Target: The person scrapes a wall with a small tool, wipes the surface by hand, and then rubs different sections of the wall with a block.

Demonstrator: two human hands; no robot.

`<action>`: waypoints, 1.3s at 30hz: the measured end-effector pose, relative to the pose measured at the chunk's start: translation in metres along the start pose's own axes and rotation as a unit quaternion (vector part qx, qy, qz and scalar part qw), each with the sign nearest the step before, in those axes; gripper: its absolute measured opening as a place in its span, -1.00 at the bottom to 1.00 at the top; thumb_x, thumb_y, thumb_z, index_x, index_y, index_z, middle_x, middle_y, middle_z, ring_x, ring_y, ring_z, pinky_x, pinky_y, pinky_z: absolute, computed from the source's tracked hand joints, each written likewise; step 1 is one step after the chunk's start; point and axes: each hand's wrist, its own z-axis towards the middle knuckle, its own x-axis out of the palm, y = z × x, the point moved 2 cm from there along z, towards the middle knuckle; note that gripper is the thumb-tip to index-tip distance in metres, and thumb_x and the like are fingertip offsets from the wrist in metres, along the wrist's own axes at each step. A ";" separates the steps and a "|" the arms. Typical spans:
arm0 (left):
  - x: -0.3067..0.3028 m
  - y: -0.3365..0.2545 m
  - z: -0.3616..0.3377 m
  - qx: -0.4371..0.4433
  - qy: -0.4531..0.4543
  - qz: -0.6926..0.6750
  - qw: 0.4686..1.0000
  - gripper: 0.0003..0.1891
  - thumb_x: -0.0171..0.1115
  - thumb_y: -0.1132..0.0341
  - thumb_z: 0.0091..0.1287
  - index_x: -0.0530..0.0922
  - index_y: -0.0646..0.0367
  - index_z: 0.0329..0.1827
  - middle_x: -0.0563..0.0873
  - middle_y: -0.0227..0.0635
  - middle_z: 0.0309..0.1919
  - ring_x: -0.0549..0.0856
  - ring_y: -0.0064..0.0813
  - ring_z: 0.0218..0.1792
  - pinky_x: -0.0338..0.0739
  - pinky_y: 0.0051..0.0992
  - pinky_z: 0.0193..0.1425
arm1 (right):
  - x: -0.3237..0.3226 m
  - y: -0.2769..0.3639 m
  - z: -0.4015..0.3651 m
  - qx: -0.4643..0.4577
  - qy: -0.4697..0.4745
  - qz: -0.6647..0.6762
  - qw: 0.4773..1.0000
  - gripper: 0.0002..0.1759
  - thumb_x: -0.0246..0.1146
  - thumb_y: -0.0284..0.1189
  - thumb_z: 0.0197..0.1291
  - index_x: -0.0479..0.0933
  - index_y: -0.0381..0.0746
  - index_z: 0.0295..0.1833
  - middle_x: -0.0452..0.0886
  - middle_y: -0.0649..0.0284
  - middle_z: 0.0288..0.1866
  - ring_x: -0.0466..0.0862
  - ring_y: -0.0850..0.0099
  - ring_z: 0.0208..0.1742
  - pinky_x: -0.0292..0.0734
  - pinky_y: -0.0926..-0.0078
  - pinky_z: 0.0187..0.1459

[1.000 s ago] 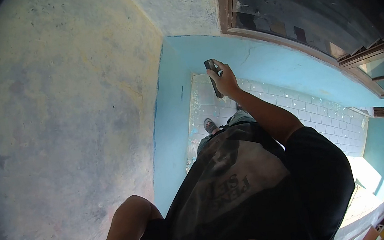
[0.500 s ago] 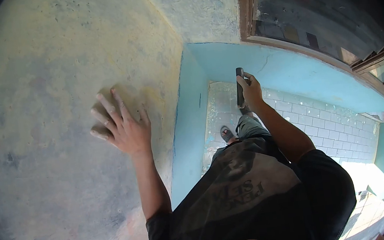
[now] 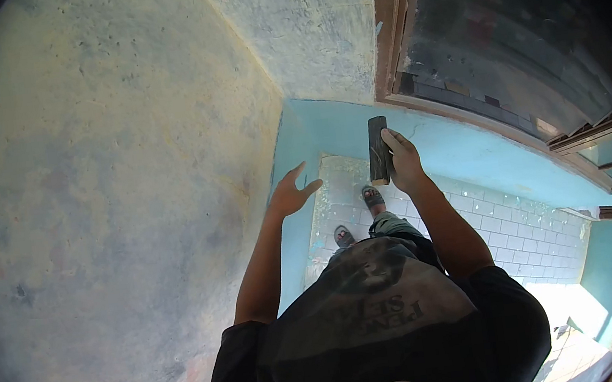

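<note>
While right hand [image 3: 405,162] grips dark block [image 3: 378,150], left hand [image 3: 293,195] is open

Head view: below the window frame [image 3: 389,43], thumb and fingers clasp the block's side; farther left of that frame, the empty left hand holds its thumb apart.

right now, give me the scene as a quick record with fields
left hand: left hand empty, fingers spread
right hand: right hand gripping dark oblong block
upper wall: mottled plaster, yellowish and grey
lower wall: blue paint
window: brown frame, dark panes
floor: pale tiles, specked
feet: sandals
contact, left hand to wall: cannot tell
</note>
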 end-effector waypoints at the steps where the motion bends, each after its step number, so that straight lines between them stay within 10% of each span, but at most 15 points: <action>1: 0.009 -0.005 0.009 0.002 -0.003 -0.009 1.000 -0.10 0.16 -0.24 0.48 0.16 0.19 0.70 0.29 0.01 0.63 0.08 -0.13 0.71 -0.22 -0.14 0.76 | 0.001 0.005 0.002 -0.001 0.002 -0.009 1.000 -0.58 0.26 -0.17 0.53 0.56 -0.27 0.24 0.65 0.34 -0.24 0.65 0.53 -0.25 0.62 0.52 -0.19; 3: 0.031 -0.041 0.023 0.068 0.037 -0.397 0.915 -0.16 -0.06 -0.24 0.60 0.09 0.19 0.72 0.27 -0.03 0.64 0.13 -0.16 0.70 -0.09 -0.23 0.74 | 0.005 0.006 0.005 0.161 0.092 0.017 0.982 -0.57 0.23 -0.07 0.54 0.60 -0.23 0.14 0.69 0.29 -0.24 0.70 0.47 -0.28 0.66 0.46 -0.19; 6: 0.066 -0.066 0.062 0.123 0.081 -0.627 0.765 -0.22 -0.14 -0.19 0.66 0.08 0.19 0.72 0.33 -0.18 0.62 0.34 -0.29 0.57 0.08 -0.26 0.66 | 0.018 -0.003 0.010 0.241 0.078 0.019 0.967 -0.53 0.21 0.07 0.50 0.65 -0.15 -0.04 0.69 0.33 -0.36 0.67 0.48 -0.46 0.61 0.46 -0.42; 10: 0.065 -0.100 0.076 0.108 -0.025 -0.681 0.724 -0.43 0.00 0.04 0.69 0.29 0.16 0.61 0.64 -0.35 0.30 0.60 -0.55 0.19 0.38 -0.44 0.28 | 0.032 0.008 0.025 0.213 0.114 0.053 0.969 -0.55 0.12 0.02 0.57 0.64 -0.14 0.01 0.74 0.32 -0.29 0.73 0.51 -0.39 0.67 0.55 -0.38; 15: 0.047 -0.108 0.108 0.189 0.076 -0.732 0.651 -0.58 0.10 0.14 0.65 0.48 0.17 0.43 0.76 -0.41 0.06 0.67 -0.55 0.00 0.45 -0.44 0.17 | 0.052 0.047 0.049 0.215 0.133 0.021 0.967 -0.58 0.05 -0.06 0.63 0.59 -0.19 0.09 0.75 0.25 -0.18 0.77 0.44 -0.26 0.73 0.48 -0.20; 19: 0.025 -0.105 0.155 0.137 -0.105 -0.866 0.470 -0.68 0.19 0.20 0.60 0.48 0.28 0.17 0.71 -0.21 -0.11 0.75 -0.33 -0.09 0.64 -0.24 0.27 | 0.073 0.086 0.067 -0.024 0.082 -0.309 0.947 -0.66 0.00 -0.21 0.67 0.56 -0.24 0.09 0.71 0.17 0.03 0.72 0.44 0.01 0.63 0.42 0.03; 21: 0.013 -0.107 0.185 0.090 -0.219 -0.845 0.480 -0.67 0.21 0.22 0.59 0.44 0.28 0.21 0.68 -0.20 -0.08 0.72 -0.32 -0.06 0.60 -0.23 0.28 | 0.077 0.115 0.077 -0.098 0.143 -0.356 0.918 -0.71 0.04 -0.28 0.64 0.53 -0.29 0.10 0.67 0.13 0.11 0.68 0.39 0.08 0.57 0.45 0.11; 23: 0.019 -0.131 0.211 0.034 -0.321 -0.811 0.488 -0.65 0.22 0.25 0.59 0.40 0.27 0.25 0.65 -0.19 -0.05 0.70 -0.31 -0.02 0.56 -0.22 0.30 | 0.107 0.156 0.065 -0.386 0.206 -0.462 0.771 -0.75 0.15 -0.34 0.58 0.52 -0.31 0.10 0.65 0.12 0.13 0.63 0.36 0.15 0.51 0.44 0.19; 25: 0.023 -0.178 0.234 0.053 -0.551 -0.516 0.654 -0.59 0.22 0.27 0.57 0.32 0.28 0.32 0.57 -0.11 0.03 0.60 -0.28 0.11 0.44 -0.24 0.32 | 0.135 0.188 0.057 -0.591 0.174 -0.516 0.595 -0.73 0.33 -0.35 0.44 0.54 -0.24 0.13 0.62 0.12 0.20 0.55 0.15 0.25 0.42 0.25 0.26; 26: 0.019 -0.186 0.233 0.050 -0.550 -0.520 0.651 -0.59 0.22 0.27 0.57 0.32 0.28 0.32 0.57 -0.11 0.03 0.60 -0.28 0.11 0.44 -0.24 0.32 | 0.143 0.202 0.056 -0.589 0.177 -0.520 0.593 -0.73 0.33 -0.35 0.44 0.54 -0.24 0.13 0.62 0.12 0.20 0.55 0.15 0.25 0.42 0.25 0.26; 28: -0.004 -0.202 0.218 0.035 -0.680 -0.355 0.640 -0.55 0.20 0.24 0.58 0.31 0.31 0.34 0.49 -0.03 0.14 0.51 -0.24 0.19 0.35 -0.29 0.34 | 0.161 0.225 0.049 -0.748 0.104 -0.565 0.331 -0.61 0.39 -0.25 0.37 0.55 -0.20 0.19 0.60 0.18 0.24 0.38 0.00 0.41 0.23 0.04 0.38; 31: -0.020 -0.141 0.272 0.015 -0.682 -0.527 0.507 -0.51 0.15 0.16 0.58 0.31 0.35 0.37 0.40 0.07 0.20 0.44 -0.02 0.25 0.27 -0.19 0.42 | 0.181 0.237 0.057 -0.771 0.052 -0.558 0.301 -0.65 0.37 -0.17 0.38 0.62 -0.18 0.08 0.61 0.16 0.23 0.38 0.08 0.41 0.14 -0.08 0.46; 35: 0.001 -0.121 0.281 -0.128 -0.642 -0.580 0.486 -0.50 0.06 0.08 0.62 0.31 0.34 0.38 0.38 0.08 0.24 0.44 0.03 0.28 0.27 -0.18 0.44 | 0.203 0.219 0.070 -0.780 -0.054 -0.588 0.208 -0.72 0.38 -0.15 0.37 0.68 -0.13 -0.07 0.65 0.23 0.18 0.41 0.21 0.35 0.11 -0.09 0.45; 37: 0.010 -0.132 0.272 -0.315 -0.440 -0.761 0.359 -0.50 -0.02 0.08 0.65 0.27 0.31 0.40 0.32 0.04 0.35 0.44 -0.08 0.31 0.26 -0.20 0.48 | 0.207 0.221 0.078 -0.798 -0.073 -0.545 0.245 -0.74 0.38 -0.14 0.38 0.72 -0.12 -0.14 0.69 0.29 0.10 0.42 0.30 0.31 0.07 -0.09 0.46; 39: 0.027 -0.164 0.283 -0.260 -0.530 -0.628 0.507 -0.48 -0.02 0.06 0.64 0.24 0.32 0.41 0.33 0.02 0.34 0.48 -0.04 0.30 0.36 -0.16 0.47 | 0.208 0.223 0.085 -0.805 -0.067 -0.539 0.240 -0.74 0.38 -0.14 0.37 0.71 -0.11 -0.14 0.70 0.31 0.06 0.42 0.32 0.30 0.07 -0.07 0.47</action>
